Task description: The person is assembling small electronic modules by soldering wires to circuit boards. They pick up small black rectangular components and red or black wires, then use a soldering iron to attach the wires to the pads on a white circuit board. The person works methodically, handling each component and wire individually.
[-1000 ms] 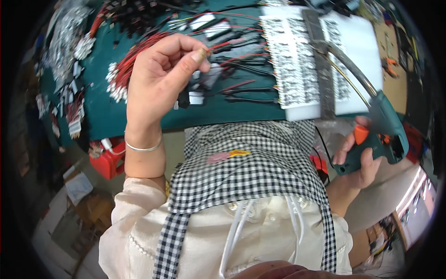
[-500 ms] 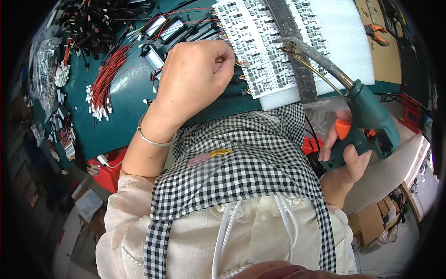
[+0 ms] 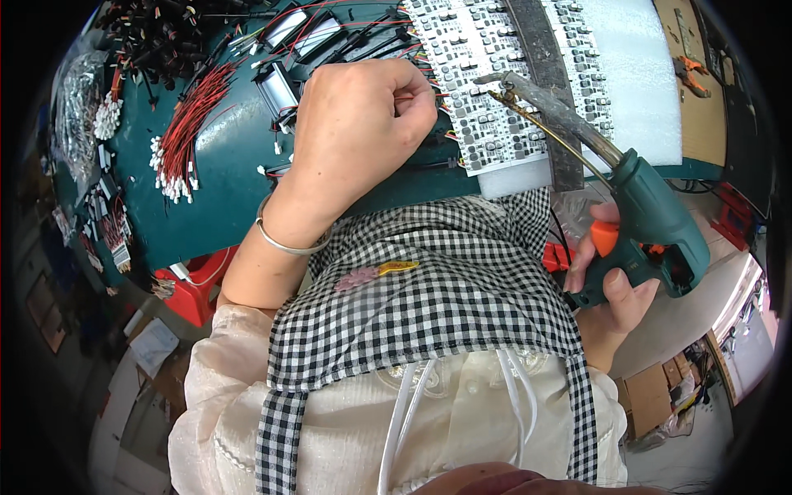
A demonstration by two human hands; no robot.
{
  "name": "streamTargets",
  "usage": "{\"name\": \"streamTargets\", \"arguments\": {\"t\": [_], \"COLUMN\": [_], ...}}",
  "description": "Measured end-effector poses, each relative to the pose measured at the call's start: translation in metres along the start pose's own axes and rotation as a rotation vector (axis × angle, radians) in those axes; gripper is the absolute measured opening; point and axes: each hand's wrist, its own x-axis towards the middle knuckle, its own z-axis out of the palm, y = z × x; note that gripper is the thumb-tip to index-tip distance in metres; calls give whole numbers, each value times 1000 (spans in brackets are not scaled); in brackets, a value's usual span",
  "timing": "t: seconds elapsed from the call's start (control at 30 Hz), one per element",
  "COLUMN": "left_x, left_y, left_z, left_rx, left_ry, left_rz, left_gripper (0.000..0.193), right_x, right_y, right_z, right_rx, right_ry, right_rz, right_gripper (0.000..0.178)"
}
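My soldering gun (image 3: 660,216) slid toward nine o'clock, right hand (image 3: 612,307) gripping it; left hand (image 3: 353,120) pinched red wire (image 3: 403,100).

We see a clear plastic bag (image 3: 78,120) at the left end of the green table (image 3: 169,235), orange-handled pliers (image 3: 690,65) toward its right — and a cardboard box (image 3: 649,399) below it.

left hand (image 3: 355,128): turned back-up, now nearer to dark bar (image 3: 540,49) | soldering gun (image 3: 660,210): tip moved from over bar to its left
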Motion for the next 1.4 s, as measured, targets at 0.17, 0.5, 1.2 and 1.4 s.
{"name": "streamTargets", "arguments": {"t": [0.17,0.5,1.2,1.4], "left_x": [3,5,11,10], "left_y": [1,-2,-3,-2], "left_z": [-2,1,0,1], "left_rx": [38,16,-70,-70], "left_ry": [-50,-38,-107,-101], "left_rz": [-35,-50,-109,-115], "left_gripper": [12,12,10,9], "right_x": [-2,-4,-2,-1], "right_y": [1,3,2,-1], "right_z": [2,3,11,17], "right_rx": [-5,58,-40,-56], "right_ry": [31,-27,10,17], "right_rz": [-7,77,66,61], "right_gripper": [76,59,59,54]}}
